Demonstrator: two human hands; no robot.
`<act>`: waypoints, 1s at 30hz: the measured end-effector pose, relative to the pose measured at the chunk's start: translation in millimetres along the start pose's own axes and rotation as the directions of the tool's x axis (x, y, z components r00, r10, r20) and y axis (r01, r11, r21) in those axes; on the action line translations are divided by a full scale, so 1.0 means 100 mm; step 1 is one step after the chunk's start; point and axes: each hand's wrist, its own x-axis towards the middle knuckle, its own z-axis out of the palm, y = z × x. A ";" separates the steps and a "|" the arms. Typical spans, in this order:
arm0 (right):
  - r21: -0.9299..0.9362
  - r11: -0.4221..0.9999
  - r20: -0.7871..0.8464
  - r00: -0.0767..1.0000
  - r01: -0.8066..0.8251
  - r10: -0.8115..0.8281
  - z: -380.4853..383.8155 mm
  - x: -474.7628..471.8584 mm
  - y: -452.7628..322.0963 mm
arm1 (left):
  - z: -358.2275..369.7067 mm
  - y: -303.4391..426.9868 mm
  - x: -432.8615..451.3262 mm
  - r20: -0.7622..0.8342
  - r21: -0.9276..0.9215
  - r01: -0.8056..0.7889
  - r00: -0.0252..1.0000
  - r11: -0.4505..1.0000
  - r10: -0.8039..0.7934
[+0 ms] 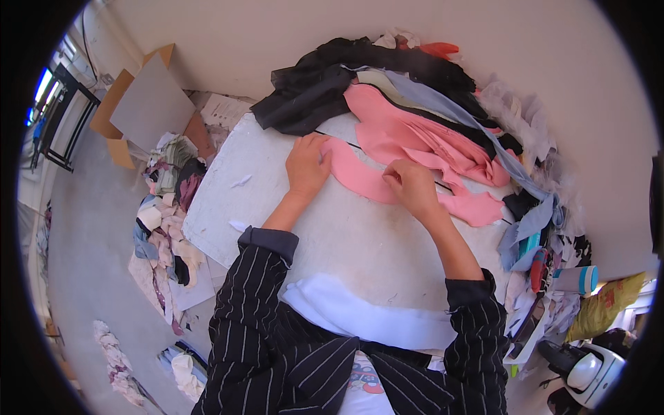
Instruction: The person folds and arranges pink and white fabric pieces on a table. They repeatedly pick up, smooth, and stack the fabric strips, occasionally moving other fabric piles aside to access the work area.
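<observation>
A curved strip of pink fabric lies on the pale tabletop. At its upper left end, my left hand rests with the fingers on the strip and the thumb along its edge. My right hand is over the strip's right part, thumb and fingertips pinched together; whether cloth is between them cannot be told. Just beyond is a stack of pink fabric pieces, with one loose pink piece reaching to the right of my right hand. White curved fabric pieces lie at the near edge against my body.
Black fabric and a blue-grey cloth strip are heaped at the back. Fabric scraps are piled at the left beside a cardboard box. On the right are red-handled scissors and a cup.
</observation>
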 end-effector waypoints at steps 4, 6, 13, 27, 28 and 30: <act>0.035 0.995 -0.022 0.995 0.095 -0.095 0.13 0.00 -0.06 | 0.00 -0.03 -0.01 -0.063 0.077 -0.065 0.996 0.995 0.070; 0.015 0.991 -0.008 0.991 0.133 -0.133 0.07 -0.05 -0.09 | 0.00 0.00 0.02 -0.096 0.105 -0.175 0.978 0.979 0.185; -0.415 0.909 -0.278 0.956 -0.036 -0.089 -0.81 -0.61 0.73 | 0.28 0.48 0.29 0.180 -0.100 -0.478 0.854 0.873 0.488; -0.049 0.955 0.034 0.955 -0.293 0.295 -1.35 -0.85 1.18 | -0.04 0.25 0.87 0.789 -0.252 0.649 0.568 0.718 -0.236; -0.151 0.946 0.050 0.953 -0.287 0.298 -1.36 -0.74 1.13 | 0.02 0.26 0.85 0.659 -0.169 0.498 0.699 0.851 -0.278; -0.335 0.925 -0.057 0.984 -0.181 0.172 -1.34 -0.63 1.12 | 0.09 0.43 0.84 0.469 0.156 0.205 0.846 0.966 -0.255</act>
